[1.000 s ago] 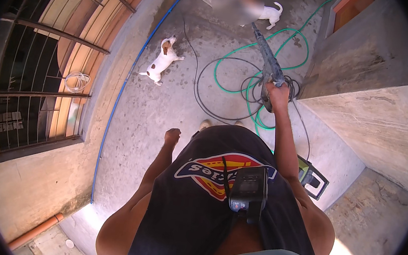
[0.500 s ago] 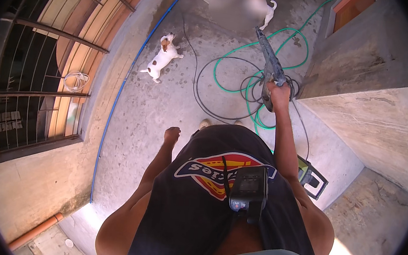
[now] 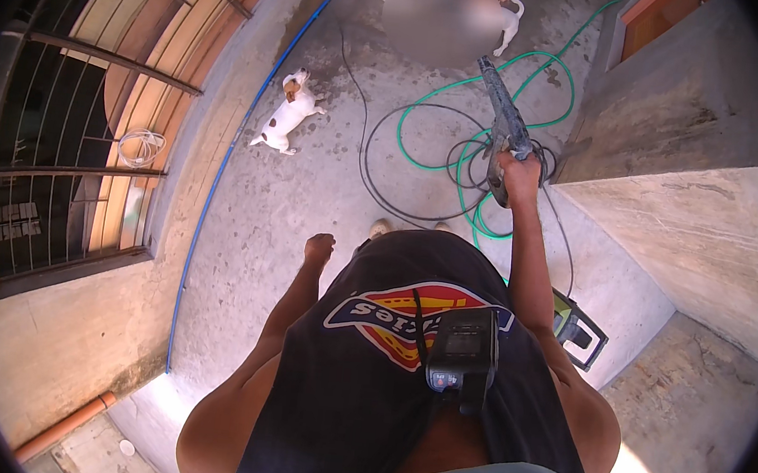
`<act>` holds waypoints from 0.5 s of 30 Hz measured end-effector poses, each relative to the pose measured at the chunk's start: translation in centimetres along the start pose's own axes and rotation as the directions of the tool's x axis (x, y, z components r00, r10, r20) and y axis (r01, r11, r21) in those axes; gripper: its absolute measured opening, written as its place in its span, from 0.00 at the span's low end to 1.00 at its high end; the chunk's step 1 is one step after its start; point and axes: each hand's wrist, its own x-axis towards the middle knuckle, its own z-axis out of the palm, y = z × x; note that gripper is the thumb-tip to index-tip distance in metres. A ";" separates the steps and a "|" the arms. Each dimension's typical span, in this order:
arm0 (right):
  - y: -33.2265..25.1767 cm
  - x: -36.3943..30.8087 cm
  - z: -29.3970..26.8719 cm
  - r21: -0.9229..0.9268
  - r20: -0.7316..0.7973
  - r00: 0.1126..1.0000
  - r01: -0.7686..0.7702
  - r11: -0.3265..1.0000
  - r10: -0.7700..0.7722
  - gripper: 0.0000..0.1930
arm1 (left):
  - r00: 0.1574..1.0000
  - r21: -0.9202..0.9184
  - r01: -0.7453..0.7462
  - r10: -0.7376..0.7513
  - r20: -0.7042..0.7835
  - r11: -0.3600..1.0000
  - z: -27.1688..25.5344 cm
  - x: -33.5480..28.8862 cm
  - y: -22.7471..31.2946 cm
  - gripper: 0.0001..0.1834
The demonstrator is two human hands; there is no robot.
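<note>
My right hand [image 3: 519, 179] is wrapped round the grip of a dark, worn pressure washer gun [image 3: 506, 112], whose barrel points ahead and slightly left, away from me. Below it, coils of black hose [image 3: 373, 181] and green garden hose [image 3: 400, 138] lie on the concrete. My left hand [image 3: 319, 248] hangs beside my body with its fingers curled in, and no object shows in it. Ahead and to the left stands a white dog [image 3: 286, 116] with brown patches, its head raised.
A blue pipe or hose [image 3: 217, 184] runs along the left wall beneath a barred window [image 3: 89, 117]. Partly hidden by my right arm is a green and black machine [image 3: 581, 333]. Far ahead, another white dog [image 3: 509, 32] is beside a blurred patch. A concrete wall [image 3: 673, 215] juts in on the right.
The spotted dog has shifted a little to the left. The far dog's rear has moved slightly right. My hands and the pressure washer gun stay almost where they were.
</note>
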 end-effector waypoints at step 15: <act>-0.1 0.5 0.2 0.004 -0.068 0.995 0.068 0.998 -0.067 0.15 | 1.000 0.045 -0.026 0.025 0.015 0.999 0.1 2.0 0.6 0.10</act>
